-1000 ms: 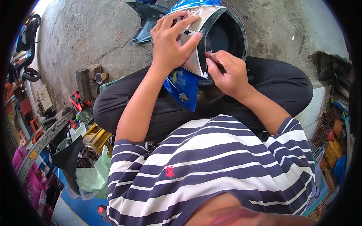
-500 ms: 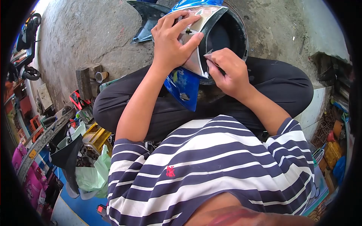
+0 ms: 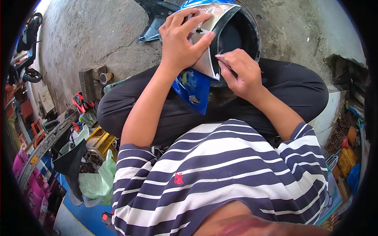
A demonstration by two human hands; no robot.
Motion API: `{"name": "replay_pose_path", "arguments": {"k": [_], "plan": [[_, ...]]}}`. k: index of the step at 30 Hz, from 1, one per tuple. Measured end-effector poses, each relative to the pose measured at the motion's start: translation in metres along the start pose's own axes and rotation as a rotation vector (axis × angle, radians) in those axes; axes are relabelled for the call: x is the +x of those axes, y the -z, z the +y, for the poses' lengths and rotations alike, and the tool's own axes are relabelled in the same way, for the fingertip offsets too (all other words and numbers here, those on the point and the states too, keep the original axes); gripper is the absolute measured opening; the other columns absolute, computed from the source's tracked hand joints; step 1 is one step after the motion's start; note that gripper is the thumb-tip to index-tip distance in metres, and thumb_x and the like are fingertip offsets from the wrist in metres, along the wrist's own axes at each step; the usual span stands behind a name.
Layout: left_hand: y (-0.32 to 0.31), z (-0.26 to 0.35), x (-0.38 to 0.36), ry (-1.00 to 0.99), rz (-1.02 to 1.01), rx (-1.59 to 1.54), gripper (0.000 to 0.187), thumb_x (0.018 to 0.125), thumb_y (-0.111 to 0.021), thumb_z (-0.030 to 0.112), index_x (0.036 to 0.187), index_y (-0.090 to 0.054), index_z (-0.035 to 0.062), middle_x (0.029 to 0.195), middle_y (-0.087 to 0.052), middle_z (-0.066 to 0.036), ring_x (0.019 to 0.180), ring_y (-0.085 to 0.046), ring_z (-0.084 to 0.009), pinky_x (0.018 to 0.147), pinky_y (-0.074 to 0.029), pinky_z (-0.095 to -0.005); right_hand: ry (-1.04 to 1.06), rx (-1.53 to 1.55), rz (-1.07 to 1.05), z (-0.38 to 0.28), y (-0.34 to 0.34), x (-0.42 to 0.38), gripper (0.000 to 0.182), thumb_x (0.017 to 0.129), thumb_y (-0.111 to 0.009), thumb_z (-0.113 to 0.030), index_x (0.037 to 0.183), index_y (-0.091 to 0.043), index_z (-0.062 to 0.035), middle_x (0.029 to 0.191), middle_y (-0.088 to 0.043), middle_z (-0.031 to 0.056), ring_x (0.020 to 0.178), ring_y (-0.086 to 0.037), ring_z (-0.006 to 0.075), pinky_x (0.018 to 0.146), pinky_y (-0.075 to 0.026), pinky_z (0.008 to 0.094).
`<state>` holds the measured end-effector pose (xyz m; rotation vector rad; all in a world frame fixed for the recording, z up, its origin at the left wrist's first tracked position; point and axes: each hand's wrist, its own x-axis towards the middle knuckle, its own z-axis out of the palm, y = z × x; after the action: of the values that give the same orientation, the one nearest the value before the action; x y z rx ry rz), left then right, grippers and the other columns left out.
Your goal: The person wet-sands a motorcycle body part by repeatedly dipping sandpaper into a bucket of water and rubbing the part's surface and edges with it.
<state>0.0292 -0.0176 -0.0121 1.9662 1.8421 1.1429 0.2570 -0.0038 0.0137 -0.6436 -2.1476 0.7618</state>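
Note:
A motorcycle fairing panel (image 3: 204, 62), blue with a worn pale pinkish area and a small dark-edged hole, leans over a dark round tub (image 3: 257, 46) between my knees. My left hand (image 3: 182, 41) grips the panel from above, its fingers and thumb spread over the pale surface. Close to the panel's right-hand edge, my right hand (image 3: 242, 72) pinches a small folded greyish piece (image 3: 221, 58) that looks like sandpaper. Most of that piece is hidden by the fingers. A blue pointed part (image 3: 193, 92) hangs below the pale area, near my lap.
A dark plastic panel (image 3: 155, 23) lies on the concrete floor beyond my left hand. Wooden blocks (image 3: 87, 80) and a small cup (image 3: 105, 78) stand at the left. A yellow crate (image 3: 101, 141) and a pale green bag (image 3: 100, 179) are among clutter at lower left.
The panel and both hands have shifted very slightly to the right. My right hand remains at the panel's edge with the folded piece; the left hand's hold is the same.

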Motion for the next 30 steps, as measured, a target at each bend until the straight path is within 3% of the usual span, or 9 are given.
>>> {"name": "replay_pose_path", "arguments": {"k": [11, 14, 20, 23, 26, 30], "plan": [[-0.004, -0.006, 0.003, 0.016, 0.029, -0.030, 0.045, 0.087, -0.085, 0.040, 0.131, -0.083, 0.0283, 0.140, -0.070, 0.000, 0.135, -0.061, -0.0278, 0.113, -0.038, -0.0503, -0.072, -0.029, -0.044, 0.010, 0.003, -0.010, 0.022, 0.088, -0.079, 0.006, 0.108, -0.075, -0.0009, 0.099, -0.077, 0.0141, 0.088, -0.074, 0.0338, 0.080, -0.057, 0.0423], [-0.001, -0.002, 0.004, 0.004, 0.007, -0.005, 0.047, 0.091, -0.082, 0.040, 0.136, -0.081, 0.0237, 0.145, -0.071, -0.005, 0.134, -0.062, -0.0325, 0.117, -0.041, -0.0487, -0.049, 0.027, 0.070, 0.005, -0.001, 0.002, 0.022, 0.088, -0.079, 0.006, 0.109, -0.076, -0.0007, 0.101, -0.077, 0.0145, 0.088, -0.074, 0.0345, 0.081, -0.058, 0.0425], [-0.002, -0.004, 0.004, 0.004, 0.015, -0.022, 0.047, 0.091, -0.082, 0.039, 0.135, -0.082, 0.0234, 0.144, -0.071, -0.005, 0.133, -0.062, -0.0324, 0.116, -0.042, -0.0487, -0.100, -0.006, 0.008, 0.013, 0.001, -0.007, 0.022, 0.089, -0.079, 0.006, 0.109, -0.076, -0.0011, 0.102, -0.078, 0.0143, 0.089, -0.074, 0.0344, 0.081, -0.058, 0.0428], [-0.005, -0.007, 0.004, 0.006, 0.028, -0.032, 0.046, 0.088, -0.085, 0.041, 0.131, -0.083, 0.0282, 0.141, -0.070, -0.001, 0.135, -0.061, -0.0279, 0.114, -0.037, -0.0501, -0.050, 0.003, 0.046, 0.001, -0.001, 0.004, 0.021, 0.089, -0.079, 0.006, 0.109, -0.076, -0.0011, 0.102, -0.078, 0.0141, 0.090, -0.074, 0.0340, 0.081, -0.058, 0.0427], [0.001, 0.000, 0.003, -0.012, 0.009, 0.013, 0.047, 0.091, -0.081, 0.038, 0.136, -0.081, 0.0237, 0.144, -0.071, -0.006, 0.134, -0.062, -0.0323, 0.116, -0.042, -0.0484, -0.097, 0.018, 0.011, 0.007, -0.002, -0.011, 0.022, 0.089, -0.079, 0.006, 0.109, -0.076, -0.0013, 0.103, -0.078, 0.0136, 0.090, -0.074, 0.0337, 0.081, -0.058, 0.0422], [-0.001, -0.005, 0.005, -0.009, 0.017, 0.001, 0.047, 0.091, -0.081, 0.037, 0.136, -0.081, 0.0240, 0.145, -0.071, -0.006, 0.135, -0.061, -0.0322, 0.116, -0.042, -0.0480, -0.072, 0.008, 0.038, 0.011, -0.001, -0.004, 0.022, 0.089, -0.080, 0.006, 0.108, -0.076, -0.0015, 0.103, -0.078, 0.0137, 0.090, -0.074, 0.0336, 0.081, -0.057, 0.0417]]}}
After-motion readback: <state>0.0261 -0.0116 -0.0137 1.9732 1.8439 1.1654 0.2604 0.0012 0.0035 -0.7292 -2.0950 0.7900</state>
